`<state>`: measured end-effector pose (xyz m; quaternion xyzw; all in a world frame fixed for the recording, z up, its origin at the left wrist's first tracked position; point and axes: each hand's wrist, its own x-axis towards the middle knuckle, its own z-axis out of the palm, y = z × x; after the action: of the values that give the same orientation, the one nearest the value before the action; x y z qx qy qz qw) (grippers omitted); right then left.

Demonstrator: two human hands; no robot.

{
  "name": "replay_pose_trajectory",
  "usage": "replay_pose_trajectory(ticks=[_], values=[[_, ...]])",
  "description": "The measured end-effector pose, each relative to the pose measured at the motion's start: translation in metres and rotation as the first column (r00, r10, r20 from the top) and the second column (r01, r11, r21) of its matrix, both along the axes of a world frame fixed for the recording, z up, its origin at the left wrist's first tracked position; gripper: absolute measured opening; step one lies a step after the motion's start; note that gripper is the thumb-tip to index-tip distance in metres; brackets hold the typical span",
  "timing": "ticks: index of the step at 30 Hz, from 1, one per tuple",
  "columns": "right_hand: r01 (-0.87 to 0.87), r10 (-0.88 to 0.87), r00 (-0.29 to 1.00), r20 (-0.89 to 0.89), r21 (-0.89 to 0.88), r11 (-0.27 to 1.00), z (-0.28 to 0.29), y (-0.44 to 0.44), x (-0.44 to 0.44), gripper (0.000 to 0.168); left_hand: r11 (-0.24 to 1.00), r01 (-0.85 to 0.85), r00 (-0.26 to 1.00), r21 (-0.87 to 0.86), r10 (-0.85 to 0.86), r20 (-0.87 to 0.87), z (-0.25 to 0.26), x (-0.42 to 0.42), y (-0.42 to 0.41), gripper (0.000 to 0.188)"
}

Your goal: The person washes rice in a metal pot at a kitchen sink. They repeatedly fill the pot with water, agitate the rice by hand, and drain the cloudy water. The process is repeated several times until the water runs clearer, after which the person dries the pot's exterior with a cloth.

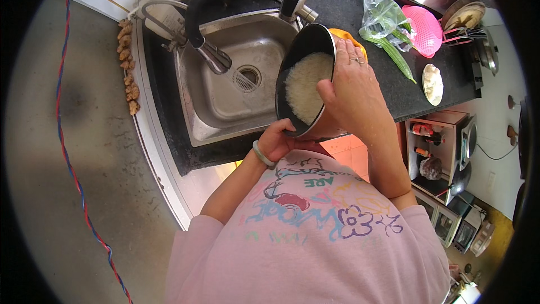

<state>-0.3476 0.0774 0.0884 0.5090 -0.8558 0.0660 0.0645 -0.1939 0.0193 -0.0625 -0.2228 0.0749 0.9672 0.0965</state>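
A dark-lined cooking pot (295,57) is tilted beside the right side of the stainless steel sink (211,118), with wet white rice (310,86) gathered in it. My left hand (278,139), with a pale bangle at the wrist, grips the pot's near rim, thumb inside the edge. My right hand (354,88), wearing a ring, lies against the pot's right outer side, its thumb at the rim; its grip on that side is partly hidden. Water runs from the pull-out faucet head (217,57) towards the drain (248,77).
Green ridged gourds (396,59) in a plastic bag (382,12), a pink plastic colander (423,29) and a small dish of white food (433,84) stand on the black counter (337,0). Ginger pieces (125,46) line the left ledge. An orange cloth-like thing (344,34) lies behind the pot.
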Motion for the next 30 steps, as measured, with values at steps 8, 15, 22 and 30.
replay_pose_trajectory(ticks=[8,15,22,30], values=[[0.143,0.131,0.74,0.66,-0.345,0.928,-0.029,0.013,-0.051,0.051,0.989,-0.127,0.99,-0.079,0.132,0.057,-0.001,0.001,-0.034,0.042],[0.354,-0.358,0.909,0.213,0.055,0.933,-0.164,0.043,-0.115,0.052,0.938,-0.174,0.953,-0.299,0.236,0.187,0.01,0.025,-0.081,0.052],[0.157,-0.082,0.959,0.271,-0.269,0.95,-0.215,0.063,-0.144,0.033,0.921,-0.238,0.934,-0.309,0.304,0.187,0.015,0.041,-0.102,0.052],[-0.515,0.379,0.807,0.454,0.226,0.826,-0.212,-0.005,-0.015,0.031,0.893,-0.286,0.913,-0.348,0.365,0.185,0.019,0.057,-0.102,0.052]])
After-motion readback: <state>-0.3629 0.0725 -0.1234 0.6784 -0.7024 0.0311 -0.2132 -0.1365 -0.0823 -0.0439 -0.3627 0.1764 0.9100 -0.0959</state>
